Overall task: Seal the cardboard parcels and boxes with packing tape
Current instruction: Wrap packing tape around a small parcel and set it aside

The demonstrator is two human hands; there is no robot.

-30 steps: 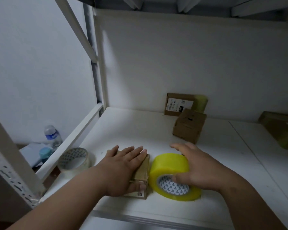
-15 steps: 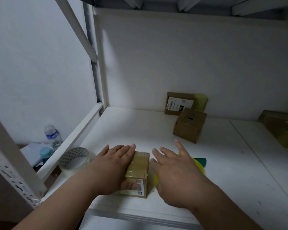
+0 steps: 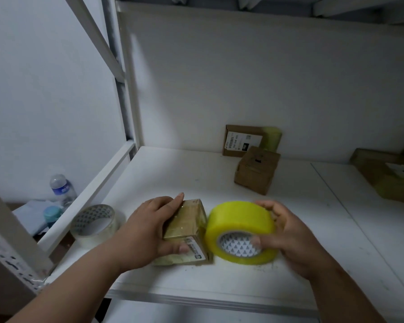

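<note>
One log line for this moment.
left hand: holds small taped cardboard parcel | right hand: grips yellow packing tape roll beside parcel | white shelf

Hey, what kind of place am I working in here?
Probably a small packing or storage corner: a white metal shelving rack holds taped cardboard parcels, and two rolls of packing tape, one yellow, one clear, sit by your hands.
</note>
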